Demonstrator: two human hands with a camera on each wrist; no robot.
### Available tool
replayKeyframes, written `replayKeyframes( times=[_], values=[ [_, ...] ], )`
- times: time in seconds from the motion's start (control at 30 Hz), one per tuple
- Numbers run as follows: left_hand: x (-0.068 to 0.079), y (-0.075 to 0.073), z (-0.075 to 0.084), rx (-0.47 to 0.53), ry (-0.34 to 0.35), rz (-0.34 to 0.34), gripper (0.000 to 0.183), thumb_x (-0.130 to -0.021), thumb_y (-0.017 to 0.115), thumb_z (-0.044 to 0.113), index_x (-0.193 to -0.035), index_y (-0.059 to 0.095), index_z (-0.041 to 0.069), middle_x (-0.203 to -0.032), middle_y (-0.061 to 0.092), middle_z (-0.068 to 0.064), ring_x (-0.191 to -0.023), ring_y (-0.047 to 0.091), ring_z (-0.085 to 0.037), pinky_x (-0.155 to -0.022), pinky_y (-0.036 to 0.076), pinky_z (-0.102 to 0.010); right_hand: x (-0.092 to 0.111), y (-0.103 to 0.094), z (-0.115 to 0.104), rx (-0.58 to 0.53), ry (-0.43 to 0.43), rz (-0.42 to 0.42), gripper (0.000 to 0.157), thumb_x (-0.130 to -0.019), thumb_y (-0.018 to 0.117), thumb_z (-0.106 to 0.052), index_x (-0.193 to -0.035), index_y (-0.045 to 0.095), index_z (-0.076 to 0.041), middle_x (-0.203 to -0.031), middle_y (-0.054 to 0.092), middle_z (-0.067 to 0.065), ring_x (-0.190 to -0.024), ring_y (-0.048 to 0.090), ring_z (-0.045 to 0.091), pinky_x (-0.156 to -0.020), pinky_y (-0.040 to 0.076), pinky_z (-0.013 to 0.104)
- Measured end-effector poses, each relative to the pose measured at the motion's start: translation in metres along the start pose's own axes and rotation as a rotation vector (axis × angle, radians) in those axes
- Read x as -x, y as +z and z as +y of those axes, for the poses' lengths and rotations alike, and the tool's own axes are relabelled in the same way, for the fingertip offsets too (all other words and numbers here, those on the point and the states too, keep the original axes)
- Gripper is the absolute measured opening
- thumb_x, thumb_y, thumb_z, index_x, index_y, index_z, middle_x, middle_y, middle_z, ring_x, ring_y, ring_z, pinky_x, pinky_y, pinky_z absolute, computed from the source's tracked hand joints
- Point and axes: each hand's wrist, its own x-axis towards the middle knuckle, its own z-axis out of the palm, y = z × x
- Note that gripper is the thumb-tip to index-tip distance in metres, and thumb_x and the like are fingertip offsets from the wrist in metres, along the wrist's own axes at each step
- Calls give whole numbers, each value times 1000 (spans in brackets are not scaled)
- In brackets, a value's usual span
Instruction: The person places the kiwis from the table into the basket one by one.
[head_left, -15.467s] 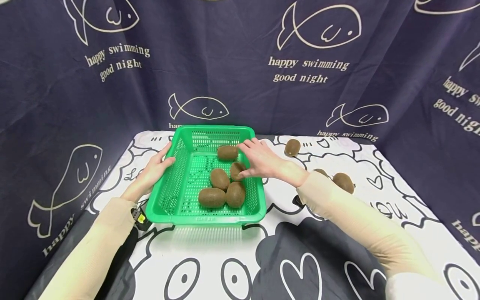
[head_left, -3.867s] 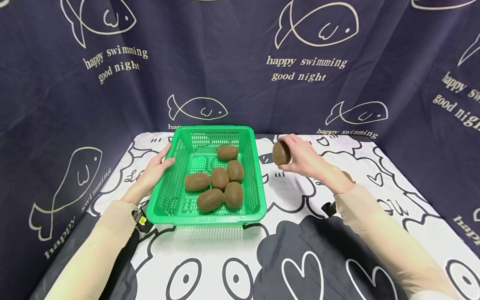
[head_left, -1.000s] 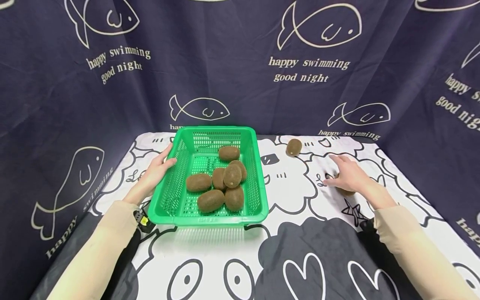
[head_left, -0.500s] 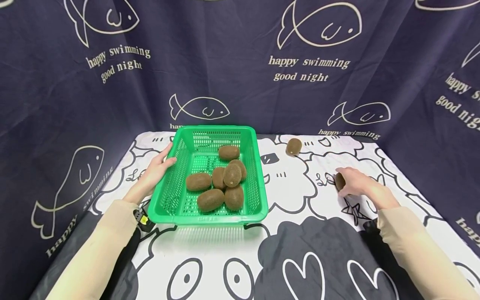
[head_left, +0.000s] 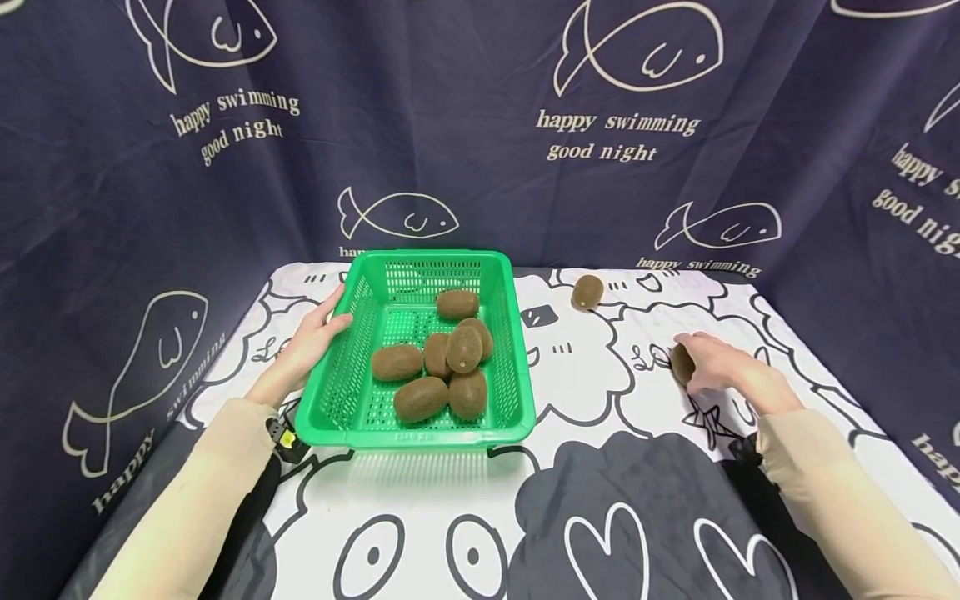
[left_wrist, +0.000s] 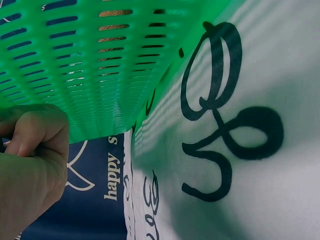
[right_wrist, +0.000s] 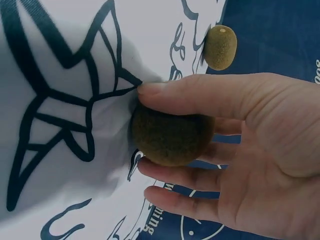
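My left hand (head_left: 311, 342) grips the left rim of a green plastic basket (head_left: 420, 437), thumb inside the wall and fingers outside. In the left wrist view, the hand (left_wrist: 35, 155) is beside the slotted basket wall (left_wrist: 90, 55). Several brown kiwis (head_left: 420, 400) lie in the basket, one kiwi (head_left: 464, 346) resting on top of others. At the right of the table, my right hand (head_left: 716, 367) holds a kiwi (head_left: 681, 364) at the cloth. In the right wrist view, thumb and fingers curve round this kiwi (right_wrist: 172, 135), its underside close to the cloth.
Another kiwi (head_left: 588, 292) lies on the white printed tablecloth (head_left: 570, 375), behind and right of the basket. A dark blue curtain (head_left: 480, 125) with fish drawings hangs behind the table.
Since the oldest frame, two more kiwis have come into the basket. Over the last second, my right hand has lowered and taken hold of the kiwi at right. My left hand stays put.
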Motion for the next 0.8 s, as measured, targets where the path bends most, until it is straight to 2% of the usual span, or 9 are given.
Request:
replayKeyframes(
  times=[0.13,0.27,0.43,0.8],
  values=[
    [0,0,-1,-1,0,0,64,-103,40,24,-156,4,31,-160,18,-16,-92,61,-10,-78,59,-24,0,0,0,-9,-1,35,83,-52,80,-10,-124,47,16,-99,57,28,-84,55,35,-73,51,49],
    [0,0,-1,-7,3,2,64,-103,40,24,-155,4,32,-160,19,-17,-91,61,-10,-77,59,-24,-1,1,-1,-26,4,68,85,-51,81,-14,-124,47,15,-102,56,30,-83,55,35,-70,51,48],
    [0,-1,-1,4,1,-3,64,-103,39,24,-155,4,33,-160,19,-17,-94,61,-12,-79,59,-25,-2,0,-5,-40,-6,119,88,-54,83,-15,-127,44,15,-107,54,32,-87,55,37,-73,51,50],
    [0,0,-1,-15,-1,6,63,-103,39,24,-156,4,31,-161,17,-15,-100,59,-18,-80,59,-25,-7,-5,-18,-83,-52,243,84,-57,82,-13,-127,45,15,-113,52,36,-92,55,41,-79,50,55]
  ],
)
